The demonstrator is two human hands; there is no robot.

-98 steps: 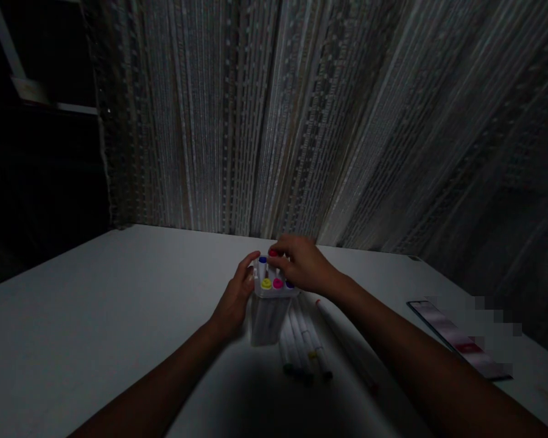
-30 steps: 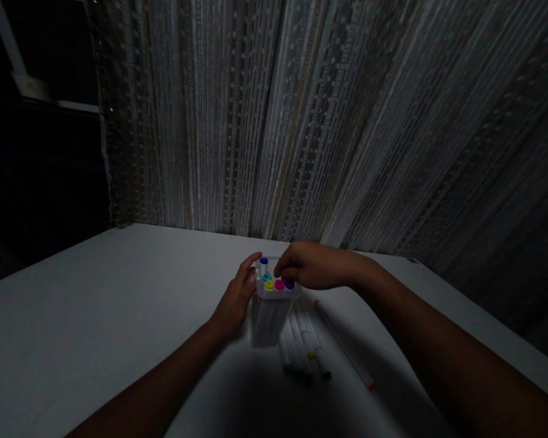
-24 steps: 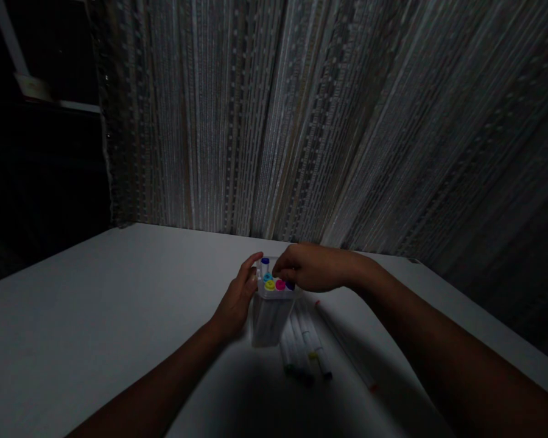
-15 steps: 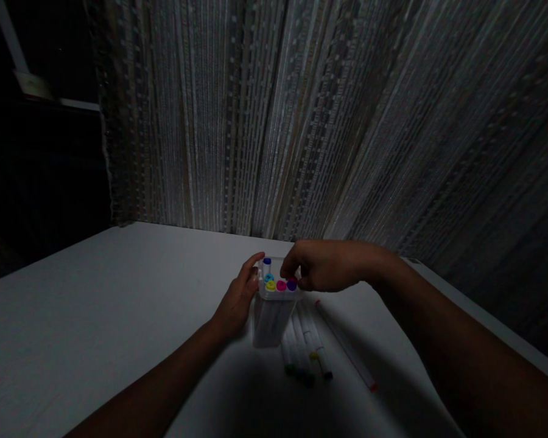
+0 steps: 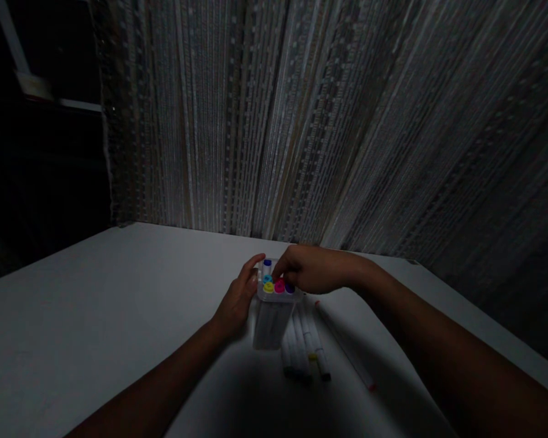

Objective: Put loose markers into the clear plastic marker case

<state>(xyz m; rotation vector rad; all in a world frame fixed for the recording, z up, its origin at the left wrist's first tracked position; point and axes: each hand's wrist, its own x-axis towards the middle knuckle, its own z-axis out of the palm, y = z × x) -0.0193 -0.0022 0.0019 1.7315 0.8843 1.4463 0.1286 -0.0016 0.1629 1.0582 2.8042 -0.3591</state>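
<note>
A clear plastic marker holder point(image 5: 269, 319) stands upright on a white table point(image 5: 95, 316). Several markers stick up in it, showing blue, teal, yellow, pink and purple caps point(image 5: 274, 285). My left hand point(image 5: 236, 302) grips the holder's left side. My right hand point(image 5: 311, 271) hovers over the holder's top right, fingertips pinched on the markers at its back; which marker it touches is hidden. Several loose white markers point(image 5: 304, 350) lie flat just right of the holder, and one longer red-tipped marker point(image 5: 347, 353) lies farther right.
A patterned curtain point(image 5: 329, 121) hangs right behind the table's far edge. A dark window area point(image 5: 36, 121) is at the far left. The scene is dim.
My right hand shifted slightly over the holder's top, drawing back a little and then returning to the markers at the back. The phone seen at the right edge earlier is out of view now.
</note>
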